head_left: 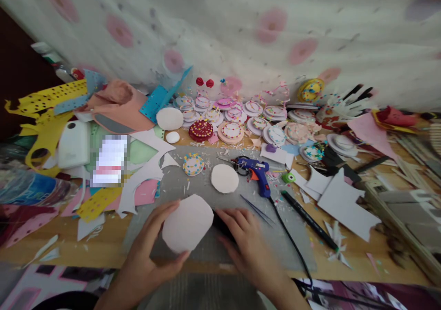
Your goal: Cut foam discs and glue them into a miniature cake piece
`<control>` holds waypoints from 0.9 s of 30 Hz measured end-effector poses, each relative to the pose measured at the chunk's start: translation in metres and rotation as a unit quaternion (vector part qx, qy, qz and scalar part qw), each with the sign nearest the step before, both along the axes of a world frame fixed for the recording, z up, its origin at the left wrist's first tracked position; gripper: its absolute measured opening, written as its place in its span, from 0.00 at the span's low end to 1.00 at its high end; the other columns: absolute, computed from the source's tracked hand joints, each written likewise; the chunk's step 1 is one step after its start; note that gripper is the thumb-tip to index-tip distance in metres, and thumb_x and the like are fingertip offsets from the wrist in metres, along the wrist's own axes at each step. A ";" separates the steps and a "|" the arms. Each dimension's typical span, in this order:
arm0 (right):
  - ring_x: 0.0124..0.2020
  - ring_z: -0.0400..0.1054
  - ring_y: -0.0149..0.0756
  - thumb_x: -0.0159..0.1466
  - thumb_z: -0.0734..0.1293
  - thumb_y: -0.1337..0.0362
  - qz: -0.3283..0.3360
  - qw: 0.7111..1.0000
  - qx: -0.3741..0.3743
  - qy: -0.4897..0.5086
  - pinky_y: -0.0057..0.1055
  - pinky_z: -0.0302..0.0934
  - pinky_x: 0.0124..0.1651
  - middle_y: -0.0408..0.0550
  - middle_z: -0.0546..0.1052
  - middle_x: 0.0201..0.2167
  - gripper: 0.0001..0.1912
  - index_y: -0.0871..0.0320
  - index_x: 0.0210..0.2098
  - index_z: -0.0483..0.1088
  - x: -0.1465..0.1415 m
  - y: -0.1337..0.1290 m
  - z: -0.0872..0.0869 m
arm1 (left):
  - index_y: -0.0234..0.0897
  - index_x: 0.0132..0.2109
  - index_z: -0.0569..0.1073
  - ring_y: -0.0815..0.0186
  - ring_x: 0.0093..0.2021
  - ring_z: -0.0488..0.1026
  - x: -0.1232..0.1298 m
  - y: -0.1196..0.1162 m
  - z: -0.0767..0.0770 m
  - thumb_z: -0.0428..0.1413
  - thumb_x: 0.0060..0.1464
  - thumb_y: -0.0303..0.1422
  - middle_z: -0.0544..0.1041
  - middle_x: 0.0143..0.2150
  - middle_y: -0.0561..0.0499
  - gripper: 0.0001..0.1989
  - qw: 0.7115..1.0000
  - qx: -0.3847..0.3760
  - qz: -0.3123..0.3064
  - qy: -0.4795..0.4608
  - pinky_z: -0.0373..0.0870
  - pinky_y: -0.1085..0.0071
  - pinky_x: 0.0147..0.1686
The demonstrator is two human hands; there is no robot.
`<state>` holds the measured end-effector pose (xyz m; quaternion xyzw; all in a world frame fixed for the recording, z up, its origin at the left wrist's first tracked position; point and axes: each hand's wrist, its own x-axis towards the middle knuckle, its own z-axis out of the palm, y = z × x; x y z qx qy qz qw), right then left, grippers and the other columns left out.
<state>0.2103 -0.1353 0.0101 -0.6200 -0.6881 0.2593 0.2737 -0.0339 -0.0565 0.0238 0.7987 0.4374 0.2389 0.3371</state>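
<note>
My left hand [151, 243] grips a white disc with a roughly cut outline [188, 222] by its edges, fingers at the top and thumb at the bottom. Beside the disc's right edge, my right hand [246, 239] is closed round a black object [222, 225]. My fingers cover much of that object, so its kind is unclear. Just beyond both hands, a second white disc [224, 178] lies on the grey cutting mat [172, 177]. Tweezers [257, 209] rest to the right of my right hand, below a blue glue gun [255, 170].
Several small decorated hats [232, 132] crowd the back. Coloured sheets and scraps [144, 154], a phone [110, 160] and a plastic bottle [34, 188] lie left. A green-capped black marker [310, 220], the glue gun's cord [291, 241] and white offcuts [347, 204] lie right.
</note>
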 end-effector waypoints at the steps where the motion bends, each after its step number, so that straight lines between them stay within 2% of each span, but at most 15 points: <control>1: 0.52 0.61 0.45 0.65 0.64 0.71 -0.004 0.999 -0.001 0.052 0.45 0.60 0.55 0.51 0.70 0.52 0.25 0.52 0.60 0.60 -0.003 0.005 0.006 | 0.50 0.65 0.57 0.51 0.65 0.62 0.000 -0.002 0.002 0.59 0.52 0.30 0.62 0.66 0.45 0.36 1.000 -0.012 -0.012 0.000 0.64 0.52 0.62; 3: 0.47 0.63 0.39 0.65 0.65 0.68 -0.011 0.983 -0.021 0.182 0.37 0.61 0.51 0.48 0.71 0.46 0.17 0.53 0.53 0.63 -0.007 0.013 0.016 | 0.51 0.66 0.55 0.50 0.66 0.60 0.000 -0.006 0.006 0.59 0.52 0.29 0.61 0.67 0.45 0.37 0.998 -0.045 -0.033 -0.003 0.63 0.51 0.62; 5: 0.37 0.63 0.34 0.66 0.64 0.62 -0.018 0.946 -0.067 0.318 0.30 0.61 0.40 0.43 0.69 0.36 0.09 0.55 0.45 0.63 -0.009 0.017 0.023 | 0.52 0.67 0.54 0.50 0.67 0.59 0.000 -0.010 0.010 0.60 0.52 0.29 0.59 0.69 0.45 0.39 0.994 -0.091 -0.047 -0.026 0.63 0.52 0.62; 7: 0.29 0.58 0.30 0.68 0.62 0.54 -0.021 0.906 -0.124 0.405 0.26 0.55 0.31 0.40 0.64 0.28 0.11 0.56 0.38 0.63 -0.012 0.019 0.026 | 0.53 0.67 0.55 0.49 0.67 0.59 0.003 -0.013 0.012 0.60 0.51 0.30 0.58 0.69 0.45 0.39 0.985 -0.148 -0.037 -0.082 0.65 0.53 0.61; 10: 0.26 0.53 0.28 0.69 0.59 0.48 -0.030 0.882 -0.173 0.437 0.24 0.48 0.26 0.39 0.61 0.24 0.20 0.58 0.33 0.66 -0.019 0.020 0.028 | 0.51 0.66 0.57 0.49 0.62 0.65 0.012 -0.014 0.014 0.62 0.50 0.41 0.64 0.66 0.44 0.38 0.949 -0.251 0.018 -0.192 0.73 0.59 0.53; 12: 0.26 0.53 0.28 0.68 0.59 0.45 -0.045 0.876 -0.180 0.445 0.25 0.48 0.26 0.40 0.62 0.24 0.23 0.59 0.32 0.68 -0.025 0.020 0.029 | 0.46 0.62 0.63 0.53 0.50 0.75 0.021 -0.013 0.016 0.62 0.49 0.49 0.74 0.56 0.43 0.36 0.919 -0.323 0.056 -0.220 0.76 0.66 0.40; 14: 0.25 0.52 0.28 0.66 0.59 0.42 -0.068 0.865 -0.181 0.464 0.25 0.47 0.25 0.40 0.61 0.23 0.26 0.59 0.29 0.67 -0.029 0.018 0.030 | 0.40 0.54 0.73 0.61 0.34 0.75 0.030 -0.011 0.020 0.61 0.47 0.54 0.79 0.40 0.46 0.31 0.889 -0.399 0.079 -0.209 0.72 0.73 0.28; 16: 0.23 0.50 0.27 0.64 0.60 0.38 -0.082 0.841 -0.200 0.496 0.25 0.45 0.24 0.39 0.59 0.21 0.28 0.59 0.26 0.65 -0.033 0.017 0.030 | 0.35 0.44 0.78 0.68 0.26 0.69 0.038 -0.012 0.026 0.62 0.45 0.55 0.76 0.28 0.49 0.29 0.859 -0.459 0.097 -0.204 0.65 0.77 0.23; 19: 0.19 0.47 0.25 0.61 0.62 0.36 -0.097 0.785 -0.243 0.561 0.24 0.42 0.20 0.37 0.57 0.18 0.29 0.57 0.25 0.61 -0.036 0.013 0.027 | 0.33 0.38 0.79 0.71 0.23 0.65 0.047 -0.018 0.035 0.65 0.40 0.55 0.72 0.23 0.51 0.29 0.820 -0.504 0.143 -0.231 0.59 0.79 0.21; 21: 0.18 0.47 0.25 0.60 0.63 0.36 -0.111 0.764 -0.247 0.586 0.24 0.41 0.20 0.38 0.58 0.18 0.29 0.57 0.25 0.61 -0.038 0.010 0.024 | 0.33 0.35 0.79 0.71 0.23 0.64 0.050 -0.022 0.038 0.67 0.37 0.55 0.72 0.22 0.51 0.29 0.806 -0.515 0.162 -0.245 0.58 0.79 0.21; 27: 0.19 0.46 0.25 0.59 0.61 0.34 -0.114 0.764 -0.240 0.589 0.25 0.40 0.20 0.38 0.57 0.18 0.31 0.57 0.23 0.59 -0.042 0.002 0.021 | 0.34 0.34 0.79 0.71 0.21 0.65 0.051 -0.030 0.032 0.66 0.36 0.55 0.72 0.21 0.51 0.28 0.795 -0.522 0.172 -0.257 0.59 0.78 0.20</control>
